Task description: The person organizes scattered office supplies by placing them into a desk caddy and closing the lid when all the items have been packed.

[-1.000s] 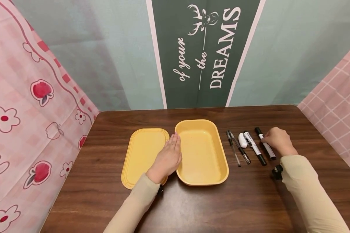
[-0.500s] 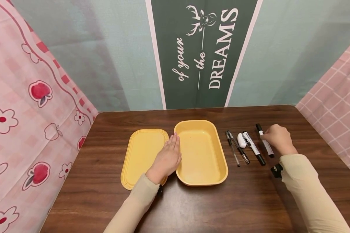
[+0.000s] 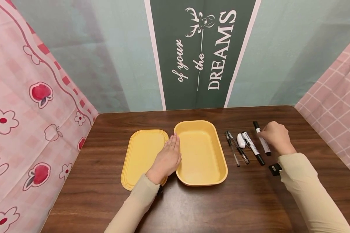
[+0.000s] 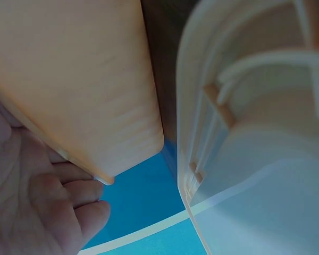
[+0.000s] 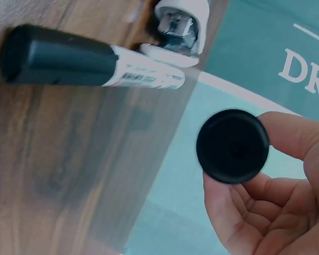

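Pinching a black-ended marker between thumb and fingers in the right hand, over the right part of the wooden counter (cannot tell how high above the wood), with a round black end toward the right wrist camera. Resting the left hand against the outer left wall of a yellow box, with fingers extended and gripping nothing. Reaching there across the right edge of a flat yellow lid, just left of the box. Counting rightward from the box to the pinched marker: 2 pens at a slant, 1 small white item, and 1 white marker with a black cap, just beside that item. Backed by a green panel with white lettering.
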Motion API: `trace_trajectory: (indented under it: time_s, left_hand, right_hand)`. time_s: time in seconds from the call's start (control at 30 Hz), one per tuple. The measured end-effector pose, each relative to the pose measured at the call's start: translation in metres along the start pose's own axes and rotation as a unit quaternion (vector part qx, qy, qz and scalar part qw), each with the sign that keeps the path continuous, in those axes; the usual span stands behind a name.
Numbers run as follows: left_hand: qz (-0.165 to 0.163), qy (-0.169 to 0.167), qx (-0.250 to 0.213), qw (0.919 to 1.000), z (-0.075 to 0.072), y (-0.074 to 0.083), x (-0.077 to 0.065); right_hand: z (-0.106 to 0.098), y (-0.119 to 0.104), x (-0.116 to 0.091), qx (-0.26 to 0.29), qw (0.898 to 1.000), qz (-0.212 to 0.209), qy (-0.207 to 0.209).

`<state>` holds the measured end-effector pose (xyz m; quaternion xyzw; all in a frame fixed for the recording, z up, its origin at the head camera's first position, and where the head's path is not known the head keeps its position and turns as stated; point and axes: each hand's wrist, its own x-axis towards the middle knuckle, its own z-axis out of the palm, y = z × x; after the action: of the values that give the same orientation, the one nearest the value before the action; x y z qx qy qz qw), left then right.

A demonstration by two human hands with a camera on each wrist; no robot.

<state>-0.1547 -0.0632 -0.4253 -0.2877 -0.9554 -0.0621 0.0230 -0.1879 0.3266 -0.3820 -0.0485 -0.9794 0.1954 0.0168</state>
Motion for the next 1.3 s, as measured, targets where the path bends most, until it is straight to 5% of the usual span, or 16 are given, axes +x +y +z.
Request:
trace_trajectory:
  time_s: [0.63, 1.3]
  left_hand:
    - [-0.003, -0.005, -0.009, 0.9999, -0.003, 0.000, 0.000]
    - [-0.002, -0.007, -0.007, 0.9999, -0.002, -0.002, -0.002]
  right_hand:
    - [-0.001, -0.051, -0.008, -0.005, 0.998, -0.063, 0.016]
    - [0.001, -0.084, -0.014, -0.005, 0.997, -0.074, 0.018]
